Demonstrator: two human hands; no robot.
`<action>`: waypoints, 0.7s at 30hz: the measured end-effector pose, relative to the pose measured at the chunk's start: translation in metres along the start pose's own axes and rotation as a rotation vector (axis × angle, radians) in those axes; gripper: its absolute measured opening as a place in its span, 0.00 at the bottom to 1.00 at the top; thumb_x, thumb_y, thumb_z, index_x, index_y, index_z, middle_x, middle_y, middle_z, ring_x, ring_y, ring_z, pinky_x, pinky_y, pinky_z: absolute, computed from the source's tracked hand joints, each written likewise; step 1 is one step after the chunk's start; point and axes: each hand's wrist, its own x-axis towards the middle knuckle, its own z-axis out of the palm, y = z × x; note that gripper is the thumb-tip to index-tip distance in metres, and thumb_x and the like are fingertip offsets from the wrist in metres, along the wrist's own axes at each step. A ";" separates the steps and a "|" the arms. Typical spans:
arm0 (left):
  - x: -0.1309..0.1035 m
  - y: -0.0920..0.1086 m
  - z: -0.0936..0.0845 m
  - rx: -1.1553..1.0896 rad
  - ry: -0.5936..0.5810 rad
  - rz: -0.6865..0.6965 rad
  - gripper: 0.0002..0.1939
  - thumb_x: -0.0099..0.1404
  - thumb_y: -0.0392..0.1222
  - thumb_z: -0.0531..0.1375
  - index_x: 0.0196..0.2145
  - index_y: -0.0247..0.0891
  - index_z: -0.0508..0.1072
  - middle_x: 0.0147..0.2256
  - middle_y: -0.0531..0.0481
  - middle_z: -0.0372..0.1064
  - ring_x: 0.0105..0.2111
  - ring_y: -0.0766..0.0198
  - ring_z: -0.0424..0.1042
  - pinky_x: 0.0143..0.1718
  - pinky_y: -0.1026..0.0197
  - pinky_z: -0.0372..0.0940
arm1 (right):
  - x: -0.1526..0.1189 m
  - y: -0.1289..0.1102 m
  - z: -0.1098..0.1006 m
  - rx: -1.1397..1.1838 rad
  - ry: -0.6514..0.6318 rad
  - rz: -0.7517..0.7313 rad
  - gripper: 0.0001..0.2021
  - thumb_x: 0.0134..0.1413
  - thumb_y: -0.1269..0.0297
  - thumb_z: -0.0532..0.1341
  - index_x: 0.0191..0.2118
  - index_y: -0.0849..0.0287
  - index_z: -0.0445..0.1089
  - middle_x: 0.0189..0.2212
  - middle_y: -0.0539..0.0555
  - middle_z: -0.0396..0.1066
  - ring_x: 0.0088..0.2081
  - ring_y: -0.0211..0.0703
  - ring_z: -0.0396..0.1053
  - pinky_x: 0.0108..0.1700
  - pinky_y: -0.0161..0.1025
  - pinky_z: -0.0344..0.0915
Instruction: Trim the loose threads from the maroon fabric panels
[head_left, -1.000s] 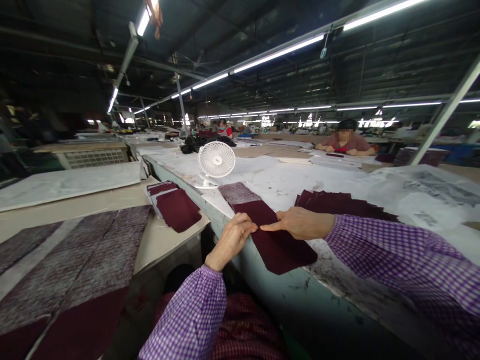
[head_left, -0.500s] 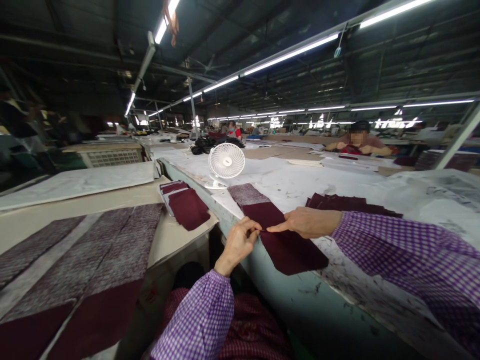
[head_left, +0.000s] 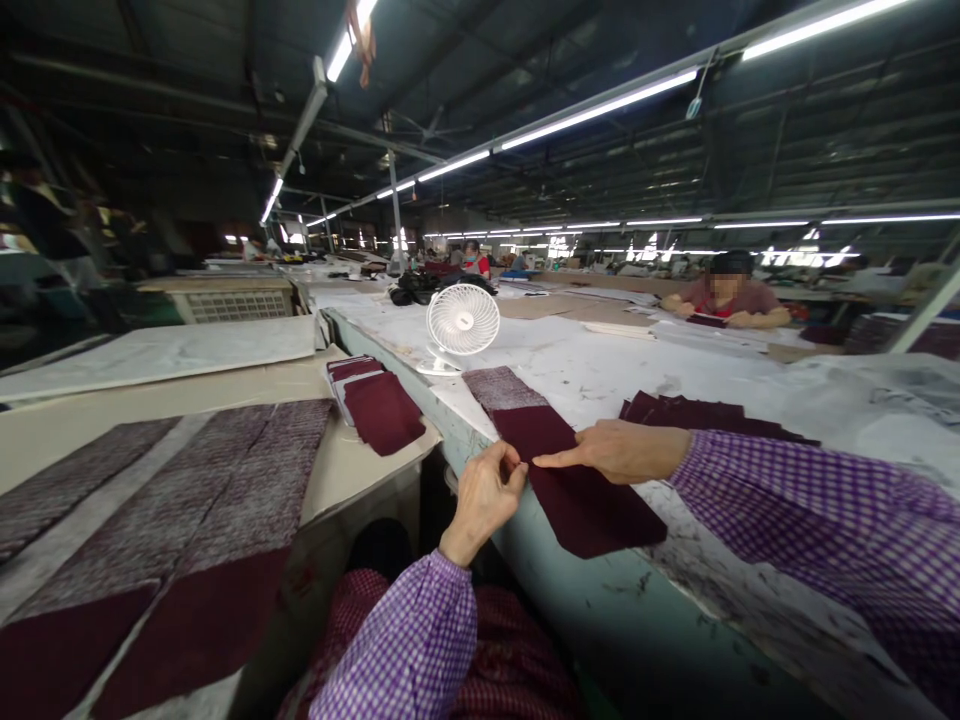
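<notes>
The cloth [head_left: 592, 510], maroon with a speckled band at its far end, lies on the table [head_left: 555, 350] on the near side of the fan [head_left: 463, 320]. Its speckled band is just in front of the fan; its other end, farther from it, juts over the table's edge. The left hand [head_left: 482, 500] has thumb and forefinger drawn together at the cloth's left edge (whether anything is pinched between them, I cannot tell). The right hand [head_left: 619, 450] points its forefinger onto the cloth, beside those fingertips; its other fingers look curled, though partly hidden. Right of the fan and nearer lies a maroon pile [head_left: 682, 412]; left of it and nearer, a fanned-out stack [head_left: 386, 412]. Behind the fan is a black bundle [head_left: 409, 288].
</notes>
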 end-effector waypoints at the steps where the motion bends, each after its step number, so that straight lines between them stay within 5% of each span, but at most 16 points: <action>1: 0.001 0.002 0.001 0.036 0.008 -0.009 0.02 0.58 0.39 0.56 0.29 0.39 0.67 0.23 0.56 0.66 0.24 0.67 0.64 0.27 0.64 0.56 | 0.001 0.000 0.001 -0.006 0.008 0.001 0.35 0.43 0.82 0.51 0.59 0.52 0.60 0.24 0.52 0.68 0.20 0.34 0.58 0.25 0.33 0.49; 9: 0.007 -0.005 0.009 -0.152 0.052 -0.188 0.06 0.61 0.38 0.52 0.27 0.39 0.65 0.21 0.55 0.64 0.23 0.67 0.64 0.26 0.64 0.58 | 0.009 -0.007 0.005 -0.016 0.039 0.084 0.29 0.52 0.77 0.52 0.59 0.51 0.59 0.22 0.53 0.69 0.22 0.37 0.61 0.25 0.33 0.48; 14: 0.007 -0.003 -0.004 0.070 0.125 0.155 0.04 0.60 0.36 0.55 0.34 0.38 0.68 0.34 0.48 0.67 0.39 0.59 0.66 0.43 0.54 0.62 | 0.008 0.003 0.018 0.363 0.097 0.241 0.19 0.55 0.62 0.57 0.53 0.55 0.63 0.34 0.54 0.70 0.33 0.40 0.66 0.33 0.34 0.57; 21: 0.023 -0.007 -0.018 0.140 -0.145 0.354 0.14 0.61 0.45 0.59 0.44 0.39 0.71 0.43 0.46 0.69 0.46 0.56 0.66 0.50 0.50 0.60 | -0.019 0.057 0.019 0.865 0.067 0.161 0.14 0.53 0.56 0.55 0.35 0.63 0.68 0.30 0.53 0.70 0.31 0.40 0.65 0.34 0.36 0.60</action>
